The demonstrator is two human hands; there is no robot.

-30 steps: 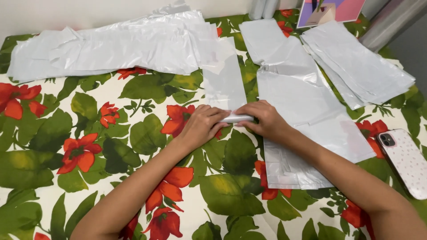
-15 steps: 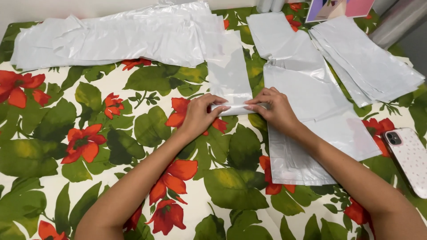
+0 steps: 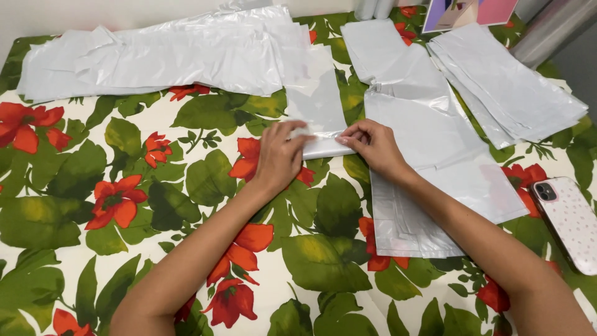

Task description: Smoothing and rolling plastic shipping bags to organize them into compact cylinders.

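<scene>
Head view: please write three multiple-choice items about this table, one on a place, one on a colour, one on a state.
1. Where does the phone lie?
A. right edge of the table
B. left edge
C. under the hands

2. What colour are the flowers on the tablecloth?
A. blue
B. red
C. yellow

3. How is the narrow plastic bag held?
A. lifted in the air
B. crumpled in one fist
C. pressed flat at its near end by both hands

Key: 1 A, it lies beside the right forearm. 2 B, red blooms among green leaves. 3 C, the left hand and right hand rest on its near end.
</scene>
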